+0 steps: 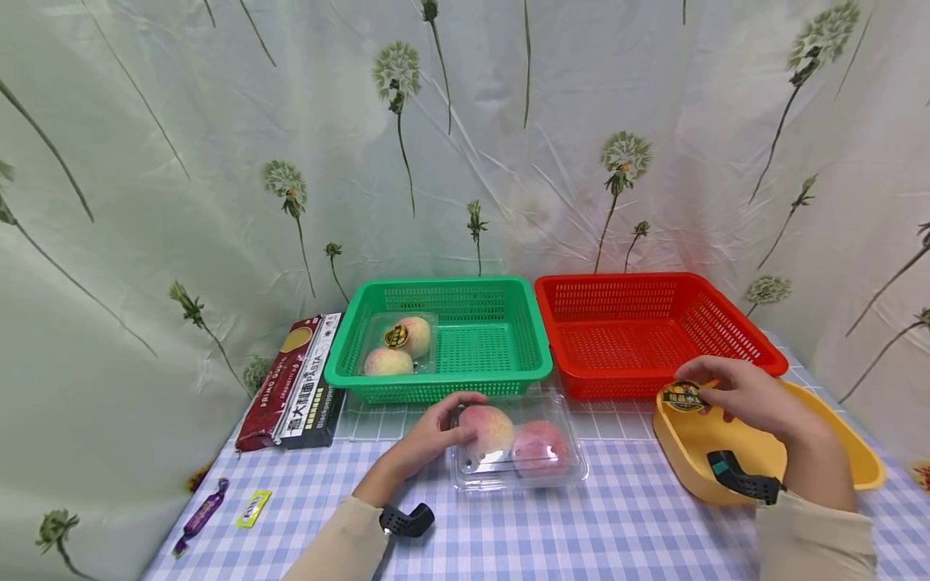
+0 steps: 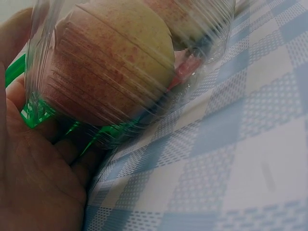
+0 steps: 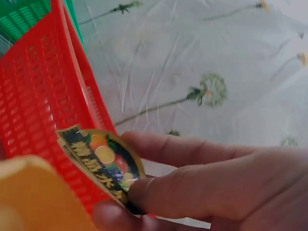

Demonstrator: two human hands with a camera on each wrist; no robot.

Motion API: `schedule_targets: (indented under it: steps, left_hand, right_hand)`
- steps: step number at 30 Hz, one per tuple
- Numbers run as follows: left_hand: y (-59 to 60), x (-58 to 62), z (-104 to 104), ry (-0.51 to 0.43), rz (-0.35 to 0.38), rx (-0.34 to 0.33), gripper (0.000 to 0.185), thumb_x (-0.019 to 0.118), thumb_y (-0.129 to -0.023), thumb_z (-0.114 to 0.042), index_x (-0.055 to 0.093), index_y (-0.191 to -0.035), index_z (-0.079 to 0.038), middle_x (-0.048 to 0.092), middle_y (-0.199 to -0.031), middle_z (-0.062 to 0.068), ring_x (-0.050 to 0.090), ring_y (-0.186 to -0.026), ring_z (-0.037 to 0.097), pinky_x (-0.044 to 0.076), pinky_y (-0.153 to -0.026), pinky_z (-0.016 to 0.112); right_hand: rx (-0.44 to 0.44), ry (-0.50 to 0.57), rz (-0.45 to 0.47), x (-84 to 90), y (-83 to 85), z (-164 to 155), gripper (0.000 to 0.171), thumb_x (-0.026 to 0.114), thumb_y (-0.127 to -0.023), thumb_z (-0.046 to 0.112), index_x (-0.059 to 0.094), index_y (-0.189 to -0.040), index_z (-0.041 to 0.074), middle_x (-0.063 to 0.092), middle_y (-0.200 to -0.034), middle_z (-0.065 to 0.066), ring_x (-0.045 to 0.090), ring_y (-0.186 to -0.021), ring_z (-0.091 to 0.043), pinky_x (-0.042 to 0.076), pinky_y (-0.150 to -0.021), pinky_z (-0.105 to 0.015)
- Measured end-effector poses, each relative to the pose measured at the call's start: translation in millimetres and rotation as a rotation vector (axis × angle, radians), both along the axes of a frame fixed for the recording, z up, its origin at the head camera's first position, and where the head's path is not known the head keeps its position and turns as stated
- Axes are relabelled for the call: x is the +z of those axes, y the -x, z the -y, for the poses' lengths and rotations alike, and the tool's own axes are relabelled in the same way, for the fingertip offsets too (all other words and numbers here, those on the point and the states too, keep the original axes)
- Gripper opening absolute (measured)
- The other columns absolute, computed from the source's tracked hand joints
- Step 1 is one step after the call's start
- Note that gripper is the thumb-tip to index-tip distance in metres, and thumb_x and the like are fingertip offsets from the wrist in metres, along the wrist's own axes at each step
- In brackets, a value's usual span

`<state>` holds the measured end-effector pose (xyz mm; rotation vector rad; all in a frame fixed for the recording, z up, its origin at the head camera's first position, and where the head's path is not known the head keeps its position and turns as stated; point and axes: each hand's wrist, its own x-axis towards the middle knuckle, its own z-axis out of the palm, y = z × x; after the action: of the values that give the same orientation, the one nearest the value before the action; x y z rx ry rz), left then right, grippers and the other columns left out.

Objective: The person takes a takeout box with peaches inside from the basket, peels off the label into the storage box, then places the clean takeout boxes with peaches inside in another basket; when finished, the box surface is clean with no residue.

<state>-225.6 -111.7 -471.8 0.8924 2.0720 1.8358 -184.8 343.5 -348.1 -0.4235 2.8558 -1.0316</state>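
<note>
At the lower centre of the head view, a clear plastic box (image 1: 517,452) holding two peaches (image 1: 488,430) is lying on the checked tablecloth (image 1: 581,524). It is judged light, thin-walled, slippery and easily crushed, best taken by its rim. Its left end is being cupped by the left hand (image 1: 429,436), fingers curled against it. At the right, a round sticker (image 1: 683,397) is being pinched by the right hand (image 1: 748,399) over a yellow bowl (image 1: 865,468).
</note>
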Motion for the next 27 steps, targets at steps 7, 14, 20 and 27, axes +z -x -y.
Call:
schedule_targets:
  steps: [7,14,20,27]
  left_hand:
    - [-0.4,0.4,0,0.001,0.004,-0.003,0.048,0.065,-0.095,-0.022,0.052,-0.14,-0.012,0.05,-0.147,0.014,0.051,-0.127,0.005,0.039,-0.107,0.019]
    - [1.6,-1.2,0,0.008,-0.005,-0.002,0.047,0.065,-0.095,-0.022,0.053,-0.139,-0.013,0.051,-0.146,0.01,0.052,-0.126,0.007,0.041,-0.105,0.021]
    - [3.4,-1.0,-1,0.004,-0.01,0.0,0.047,0.064,-0.095,-0.021,0.053,-0.139,-0.013,0.052,-0.145,0.009,0.051,-0.128,0.008,0.04,-0.107,0.022]
    - [0.4,0.5,0,0.004,0.008,0.003,0.047,0.066,-0.094,-0.021,0.053,-0.139,-0.014,0.051,-0.146,0.009,0.052,-0.126,0.006,0.04,-0.106,0.02]
  right_hand:
    - [-0.048,-0.054,0.147,-11.1,3.0,-20,0.029,0.051,-0.095,-0.001,0.063,-0.121,-0.003,0.069,-0.099,-0.009,0.059,-0.07,-0.016,0.041,-0.051,-0.024]
    - [-0.023,-0.034,0.246,-26.8,9.7,-30,0.034,0.05,-0.089,-0.005,0.062,-0.12,-0.008,0.068,-0.1,-0.012,0.06,-0.074,-0.02,0.04,-0.051,-0.024]
    - [-0.03,-0.024,0.279,-35.7,12.2,-32,0.038,0.058,-0.088,-0.001,0.059,-0.125,-0.008,0.067,-0.103,-0.012,0.057,-0.076,-0.019,0.044,-0.054,-0.026]
    - [-0.03,-0.014,0.294,-41.3,12.8,-29,0.041,0.06,-0.09,0.003,0.055,-0.129,-0.008,0.067,-0.11,-0.018,0.059,-0.082,-0.02,0.047,-0.056,-0.029]
